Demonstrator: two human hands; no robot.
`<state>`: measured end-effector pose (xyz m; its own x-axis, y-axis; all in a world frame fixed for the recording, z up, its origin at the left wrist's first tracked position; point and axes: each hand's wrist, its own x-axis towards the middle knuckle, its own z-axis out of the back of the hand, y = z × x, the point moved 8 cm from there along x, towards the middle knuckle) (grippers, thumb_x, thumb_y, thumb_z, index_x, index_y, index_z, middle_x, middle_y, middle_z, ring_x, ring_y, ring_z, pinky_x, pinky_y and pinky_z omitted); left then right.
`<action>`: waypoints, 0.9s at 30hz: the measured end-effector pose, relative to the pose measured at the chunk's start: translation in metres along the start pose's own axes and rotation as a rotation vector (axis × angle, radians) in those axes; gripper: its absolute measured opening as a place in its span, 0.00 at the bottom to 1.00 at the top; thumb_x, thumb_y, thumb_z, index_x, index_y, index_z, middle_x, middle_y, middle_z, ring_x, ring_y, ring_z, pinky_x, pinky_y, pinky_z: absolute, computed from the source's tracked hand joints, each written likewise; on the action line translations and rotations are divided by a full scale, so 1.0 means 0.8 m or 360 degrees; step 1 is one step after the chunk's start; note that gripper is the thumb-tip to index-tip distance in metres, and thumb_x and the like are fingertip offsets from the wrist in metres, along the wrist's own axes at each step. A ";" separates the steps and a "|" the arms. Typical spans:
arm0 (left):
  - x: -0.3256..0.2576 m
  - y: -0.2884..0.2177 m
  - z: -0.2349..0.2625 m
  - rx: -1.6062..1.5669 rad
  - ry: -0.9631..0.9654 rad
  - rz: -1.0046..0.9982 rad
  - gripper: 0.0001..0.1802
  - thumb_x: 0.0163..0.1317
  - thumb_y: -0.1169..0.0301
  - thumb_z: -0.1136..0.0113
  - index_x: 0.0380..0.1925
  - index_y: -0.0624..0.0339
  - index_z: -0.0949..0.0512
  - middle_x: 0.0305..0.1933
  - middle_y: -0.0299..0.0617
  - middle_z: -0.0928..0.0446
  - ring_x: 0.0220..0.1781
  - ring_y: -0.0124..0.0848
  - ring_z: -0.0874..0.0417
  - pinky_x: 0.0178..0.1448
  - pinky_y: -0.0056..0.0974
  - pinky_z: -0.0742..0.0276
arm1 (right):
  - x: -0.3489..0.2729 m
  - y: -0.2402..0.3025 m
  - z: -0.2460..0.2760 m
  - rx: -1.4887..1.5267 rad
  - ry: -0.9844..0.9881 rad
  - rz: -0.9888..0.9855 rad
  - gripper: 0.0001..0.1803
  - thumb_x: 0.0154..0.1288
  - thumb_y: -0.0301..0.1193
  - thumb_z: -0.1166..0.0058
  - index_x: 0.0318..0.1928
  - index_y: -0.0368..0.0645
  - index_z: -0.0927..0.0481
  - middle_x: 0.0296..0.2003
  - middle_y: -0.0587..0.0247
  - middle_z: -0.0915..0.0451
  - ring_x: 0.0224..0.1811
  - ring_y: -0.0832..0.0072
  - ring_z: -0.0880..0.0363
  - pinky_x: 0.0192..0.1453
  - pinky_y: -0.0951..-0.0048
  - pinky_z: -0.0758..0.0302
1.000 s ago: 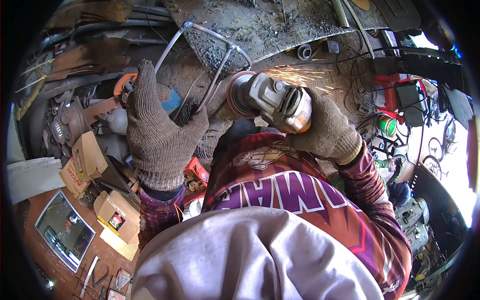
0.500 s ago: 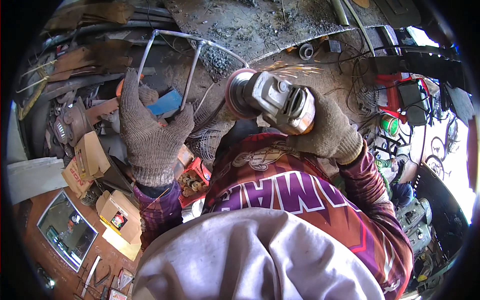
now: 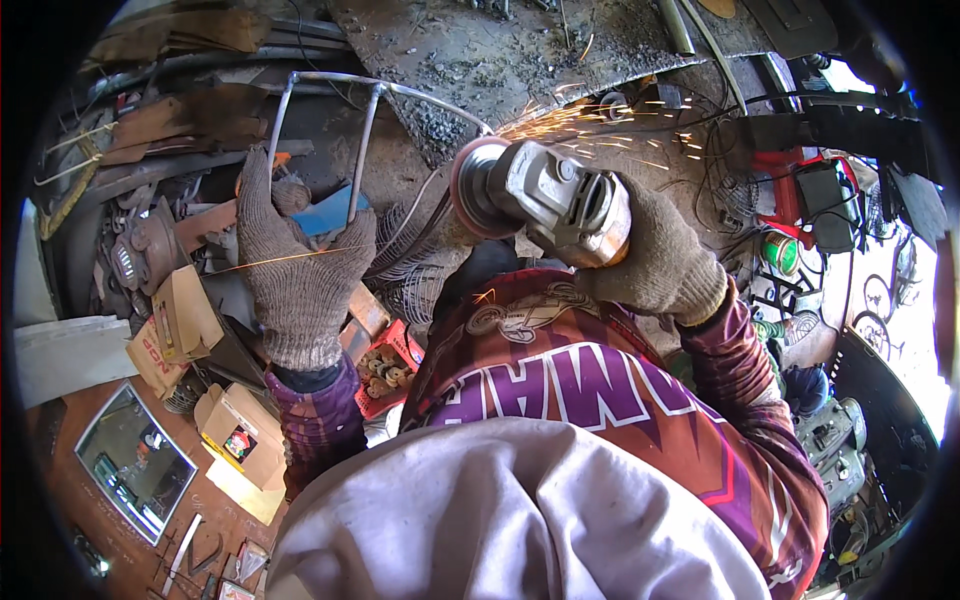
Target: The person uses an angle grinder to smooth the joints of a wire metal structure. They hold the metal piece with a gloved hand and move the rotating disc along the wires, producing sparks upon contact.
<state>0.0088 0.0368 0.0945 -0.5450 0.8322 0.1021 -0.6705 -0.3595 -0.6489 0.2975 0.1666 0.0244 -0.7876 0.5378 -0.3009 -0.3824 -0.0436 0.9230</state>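
In its grey knit glove, my left hand (image 3: 300,270) grips a bent metal rod frame (image 3: 363,150) by its near ends, the thumb at one rod and the fingers along another. My right hand (image 3: 665,255), gloved too, is closed round the body of an angle grinder (image 3: 560,195). The grinder's round disc (image 3: 468,185) meets the right end of the frame. Orange sparks (image 3: 590,130) fly from that contact toward the right. My left palm and the frame's lower ends are partly hidden by the glove.
Beyond the frame lies a metal sheet (image 3: 480,50) strewn with dark debris. Cardboard boxes (image 3: 240,435), a red crate (image 3: 385,370) of round parts and a mirror-like pane (image 3: 135,460) are at left. Cables and a red stand (image 3: 780,195) lie at right.
The spark stream has grown larger and spreads farther right. My left hand and the frame have shifted slightly left and nearer me. The grinder stays almost in place.
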 end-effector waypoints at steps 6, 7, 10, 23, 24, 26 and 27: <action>-0.004 0.004 -0.002 -0.0152 0.0035 0.0081 0.51 0.44 0.70 0.19 0.70 0.66 0.34 0.57 0.44 0.27 0.53 0.33 0.24 0.59 0.37 0.20 | 0.005 0.005 0.002 0.0010 -0.0024 0.0035 0.49 0.41 0.39 0.17 0.66 0.38 0.24 0.57 0.48 0.15 0.60 0.56 0.15 0.67 0.58 0.21; -0.003 0.007 -0.001 -0.0151 0.0032 0.0077 0.51 0.44 0.70 0.19 0.70 0.66 0.34 0.57 0.44 0.27 0.53 0.33 0.24 0.59 0.37 0.20 | 0.007 0.006 0.007 -0.0045 -0.0081 0.0096 0.49 0.41 0.40 0.17 0.66 0.38 0.24 0.56 0.49 0.14 0.59 0.56 0.14 0.66 0.58 0.20; 0.000 0.016 0.000 -0.0079 0.0045 0.0050 0.51 0.44 0.70 0.19 0.70 0.66 0.34 0.57 0.43 0.28 0.53 0.31 0.24 0.58 0.36 0.20 | 0.000 0.011 0.005 -0.0090 0.0021 0.0029 0.50 0.40 0.39 0.17 0.66 0.37 0.24 0.56 0.48 0.15 0.60 0.56 0.15 0.66 0.58 0.20; 0.003 0.010 0.005 -0.0054 0.0043 0.0063 0.46 0.47 0.73 0.20 0.69 0.65 0.31 0.49 0.40 0.29 0.48 0.29 0.26 0.54 0.34 0.20 | 0.002 0.009 0.006 0.0106 -0.0006 -0.0001 0.49 0.41 0.38 0.17 0.66 0.36 0.24 0.56 0.49 0.15 0.60 0.59 0.15 0.67 0.59 0.22; 0.002 0.012 0.005 -0.0065 0.0041 0.0046 0.46 0.47 0.73 0.20 0.68 0.65 0.31 0.48 0.39 0.29 0.48 0.28 0.26 0.53 0.33 0.20 | 0.003 0.007 0.007 0.0087 0.0004 -0.0040 0.49 0.41 0.38 0.17 0.66 0.36 0.25 0.56 0.49 0.15 0.60 0.59 0.15 0.67 0.59 0.21; 0.000 0.026 0.003 -0.0157 0.0031 0.0060 0.46 0.47 0.73 0.20 0.69 0.65 0.31 0.48 0.39 0.28 0.48 0.28 0.26 0.53 0.33 0.20 | 0.003 0.009 0.006 0.0069 0.0015 -0.0073 0.50 0.41 0.39 0.16 0.66 0.36 0.25 0.56 0.49 0.15 0.60 0.60 0.15 0.67 0.59 0.21; 0.000 0.031 0.003 -0.0251 0.0023 0.0077 0.46 0.47 0.73 0.21 0.69 0.65 0.31 0.48 0.40 0.27 0.47 0.28 0.26 0.53 0.33 0.21 | 0.000 0.015 0.005 0.0008 0.0019 -0.0023 0.50 0.40 0.39 0.16 0.66 0.37 0.25 0.55 0.49 0.14 0.59 0.59 0.15 0.66 0.59 0.21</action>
<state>-0.0091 0.0267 0.0802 -0.5667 0.8219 0.0582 -0.5559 -0.3293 -0.7632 0.2945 0.1695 0.0361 -0.7878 0.5282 -0.3169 -0.3913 -0.0319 0.9197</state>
